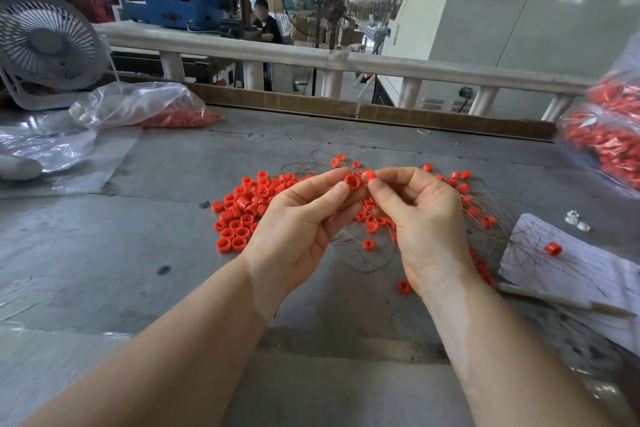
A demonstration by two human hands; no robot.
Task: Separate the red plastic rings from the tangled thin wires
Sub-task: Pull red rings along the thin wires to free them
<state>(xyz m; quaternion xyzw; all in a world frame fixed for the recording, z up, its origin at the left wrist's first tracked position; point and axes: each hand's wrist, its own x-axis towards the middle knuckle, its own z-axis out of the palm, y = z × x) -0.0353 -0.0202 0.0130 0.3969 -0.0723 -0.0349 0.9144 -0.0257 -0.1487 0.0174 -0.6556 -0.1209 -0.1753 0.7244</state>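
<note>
My left hand (298, 218) pinches a red plastic ring (351, 181) between thumb and fingertips, raised above the grey table (145, 253). Right beside it, my right hand (422, 218) pinches a second red ring (370, 175). The two rings almost touch. A pile of loose red rings (239, 215) lies to the left of my hands. Under and right of my hands, thin wires (367, 256) tangle with several more red rings (464, 187). One ring (403, 287) lies alone near my right wrist.
A sheet of paper (571, 267) with a red ring (553, 249) on it lies at right, near small white parts (576, 220). Plastic bags of red rings sit at far right (609, 142) and back left (149, 107). A white fan (48, 42) stands at left.
</note>
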